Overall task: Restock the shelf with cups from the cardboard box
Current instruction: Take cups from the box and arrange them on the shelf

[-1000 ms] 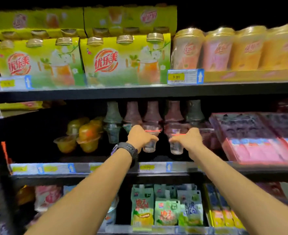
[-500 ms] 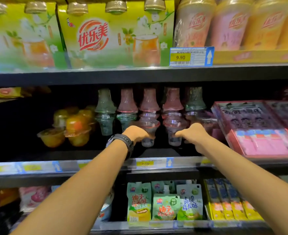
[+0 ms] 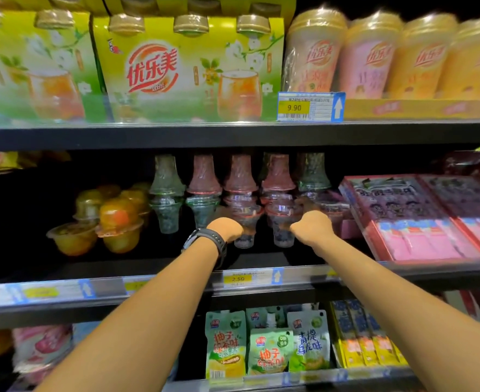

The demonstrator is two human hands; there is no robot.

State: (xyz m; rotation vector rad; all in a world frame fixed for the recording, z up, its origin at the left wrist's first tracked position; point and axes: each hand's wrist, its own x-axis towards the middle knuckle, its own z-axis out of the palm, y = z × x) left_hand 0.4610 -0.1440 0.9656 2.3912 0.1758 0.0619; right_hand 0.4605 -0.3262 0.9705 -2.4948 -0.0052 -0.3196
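Both arms reach into the middle shelf (image 3: 176,281). My left hand (image 3: 225,228), with a black watch on its wrist, grips a clear cone-shaped cup (image 3: 243,227) from the left. My right hand (image 3: 311,224) grips a second clear cup (image 3: 282,229) from the right. The two cups stand side by side near the shelf front, a small gap between them. Behind them is a row of stacked cups (image 3: 240,176) with red and green tops. The cardboard box is not in view.
Orange fruit jelly cups (image 3: 114,219) sit at the left of the same shelf. A pink and red tray of packets (image 3: 419,216) lies at the right. Yellow drink packs (image 3: 188,72) and tall lidded cups (image 3: 368,55) fill the shelf above, pouches (image 3: 267,343) the one below.
The camera has come closer to the shelf. Both hands stay on their cups, pushed a little deeper toward the stacked row.
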